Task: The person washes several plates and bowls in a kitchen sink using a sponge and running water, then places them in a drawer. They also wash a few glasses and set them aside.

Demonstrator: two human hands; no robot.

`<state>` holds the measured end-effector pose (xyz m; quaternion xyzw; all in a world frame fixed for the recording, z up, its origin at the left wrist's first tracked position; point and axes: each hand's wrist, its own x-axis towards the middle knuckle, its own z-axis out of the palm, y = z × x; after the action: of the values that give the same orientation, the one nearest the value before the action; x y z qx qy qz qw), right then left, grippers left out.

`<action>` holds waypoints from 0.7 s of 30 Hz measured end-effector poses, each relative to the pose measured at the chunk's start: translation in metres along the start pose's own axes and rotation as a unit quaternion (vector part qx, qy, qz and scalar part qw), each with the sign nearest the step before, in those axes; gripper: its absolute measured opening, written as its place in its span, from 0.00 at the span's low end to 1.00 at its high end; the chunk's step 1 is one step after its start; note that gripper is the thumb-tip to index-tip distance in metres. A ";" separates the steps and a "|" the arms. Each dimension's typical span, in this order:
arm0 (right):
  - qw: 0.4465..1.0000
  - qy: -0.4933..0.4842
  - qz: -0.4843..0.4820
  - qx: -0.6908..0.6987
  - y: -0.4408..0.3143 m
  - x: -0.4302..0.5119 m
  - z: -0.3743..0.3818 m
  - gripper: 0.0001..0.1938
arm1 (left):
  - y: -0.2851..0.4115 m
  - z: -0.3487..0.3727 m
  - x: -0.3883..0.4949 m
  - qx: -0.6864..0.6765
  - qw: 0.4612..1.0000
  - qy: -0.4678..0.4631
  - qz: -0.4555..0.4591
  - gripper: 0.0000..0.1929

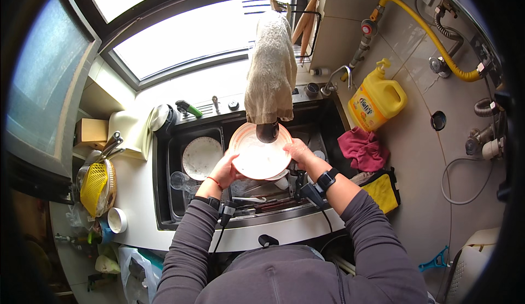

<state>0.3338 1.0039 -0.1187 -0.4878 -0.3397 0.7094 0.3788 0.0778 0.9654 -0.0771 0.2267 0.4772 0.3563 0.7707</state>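
Both my hands hold a white plate with an orange-red rim pattern [259,160] over the black sink. My left hand [223,168] grips its left edge, and my right hand [300,152], which looks wet, grips the right edge. Just above the plate is the dark end of the faucet [267,133], and a pale towel [270,66] drapes over the rest of it. Under the plate, a white dish, chopsticks [272,206] and other utensils lie in the sink, partly hidden. A patterned white plate [202,158] and a clear glass [179,180] sit in the left basin.
A yellow detergent jug [376,99], a crumpled maroon cloth [363,149] and a yellow cloth [379,192] lie right of the sink [160,181]. On the left counter are a yellow basket [93,186] and a white bowl [117,220]. Cables hang from both wrists.
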 end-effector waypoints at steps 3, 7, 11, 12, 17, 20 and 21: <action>0.988 0.035 -0.066 -0.135 -0.015 -0.005 0.011 0.15 | -0.010 -0.009 -0.006 -0.100 0.990 -0.091 -0.044 0.30; 0.859 0.205 -0.338 -0.325 -0.041 -0.018 0.030 0.09 | -0.021 -0.012 -0.007 -0.140 0.987 -0.076 -0.016 0.28; 0.827 0.047 -0.342 -0.445 -0.046 -0.023 0.055 0.14 | -0.028 -0.007 -0.003 -0.128 0.991 -0.042 -0.004 0.28; 0.726 0.025 -0.421 -0.543 -0.043 -0.023 0.059 0.15 | -0.029 -0.005 -0.002 -0.121 0.992 -0.039 0.001 0.28; 0.655 -0.115 -0.296 -0.686 -0.015 -0.026 0.070 0.19 | -0.026 -0.003 -0.002 -0.122 0.991 -0.025 0.045 0.28; 0.749 -0.303 -0.318 -0.496 0.001 -0.028 0.091 0.21 | -0.024 -0.003 -0.004 -0.103 0.994 -0.035 0.032 0.33; 0.744 -0.317 -0.311 -0.499 0.001 -0.026 0.096 0.24 | -0.023 -0.002 -0.005 -0.090 0.996 -0.015 0.011 0.35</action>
<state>0.2481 0.9700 -0.0802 -0.2218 -0.8785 0.3953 0.1511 0.0820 0.9466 -0.0912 0.1673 0.4293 0.4031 0.7907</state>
